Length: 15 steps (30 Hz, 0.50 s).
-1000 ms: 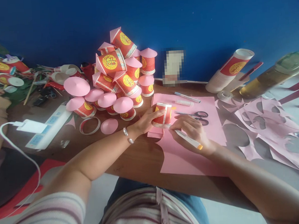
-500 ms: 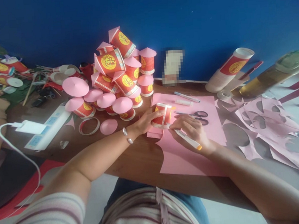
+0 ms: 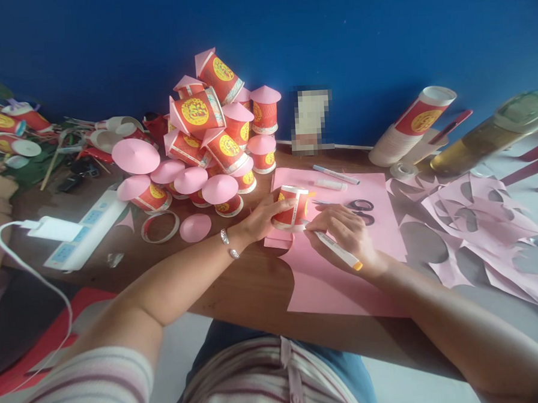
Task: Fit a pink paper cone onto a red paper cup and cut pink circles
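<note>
My left hand [image 3: 260,220] is wrapped round a red paper cup [image 3: 295,207] with a white seam, above the pink paper sheets [image 3: 327,282]. Between the fingers of my right hand [image 3: 345,229] is a white marker pen [image 3: 338,251] with an orange end; its tip points at the cup's lower rim, and I cannot tell whether it touches. Scissors with black handles [image 3: 363,211] lie just behind that hand, their blades partly covered. Farther back on the pink paper are a white marker [image 3: 331,185] and a blue-ended pen [image 3: 336,174].
At the back left, red cups with pink cone tops [image 3: 220,138] are piled up. A power strip [image 3: 87,229], a tape roll [image 3: 160,226] and a pink disc [image 3: 195,228] lie leftward. On the right are paper offcuts [image 3: 477,214], stacked cups [image 3: 412,128] and a bottle [image 3: 486,133].
My right hand and the pen have shifted very slightly at the cup's lower rim. The cup and my left hand look nearly still.
</note>
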Each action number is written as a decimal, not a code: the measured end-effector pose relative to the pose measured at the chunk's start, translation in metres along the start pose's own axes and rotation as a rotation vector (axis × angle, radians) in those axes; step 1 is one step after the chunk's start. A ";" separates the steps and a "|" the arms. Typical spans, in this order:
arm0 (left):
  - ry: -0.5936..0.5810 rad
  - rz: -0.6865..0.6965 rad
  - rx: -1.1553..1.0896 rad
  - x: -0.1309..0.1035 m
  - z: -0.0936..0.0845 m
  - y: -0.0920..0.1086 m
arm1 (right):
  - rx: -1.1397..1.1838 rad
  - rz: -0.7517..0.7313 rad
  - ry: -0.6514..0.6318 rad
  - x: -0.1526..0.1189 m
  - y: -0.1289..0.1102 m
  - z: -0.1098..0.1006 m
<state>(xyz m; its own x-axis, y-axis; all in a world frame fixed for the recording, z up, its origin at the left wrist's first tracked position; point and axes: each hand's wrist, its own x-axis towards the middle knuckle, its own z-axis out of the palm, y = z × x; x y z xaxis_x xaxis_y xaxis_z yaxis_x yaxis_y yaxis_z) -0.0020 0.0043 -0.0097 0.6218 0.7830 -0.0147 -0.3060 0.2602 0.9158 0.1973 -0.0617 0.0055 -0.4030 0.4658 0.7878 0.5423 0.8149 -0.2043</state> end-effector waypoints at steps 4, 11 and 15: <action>0.019 -0.018 -0.007 -0.001 0.001 0.000 | -0.006 -0.003 0.015 0.001 -0.001 0.000; 0.042 -0.025 -0.011 0.000 0.000 -0.003 | 0.005 0.002 -0.010 0.002 -0.004 -0.001; 0.032 0.023 0.060 -0.002 0.000 -0.001 | 0.003 0.000 -0.012 -0.001 -0.003 0.001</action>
<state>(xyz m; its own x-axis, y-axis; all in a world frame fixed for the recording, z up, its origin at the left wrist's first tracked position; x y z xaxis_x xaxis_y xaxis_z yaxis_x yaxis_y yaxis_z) -0.0030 0.0030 -0.0105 0.5912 0.8065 -0.0060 -0.2755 0.2089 0.9383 0.1953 -0.0643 0.0049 -0.4116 0.4701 0.7807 0.5404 0.8158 -0.2063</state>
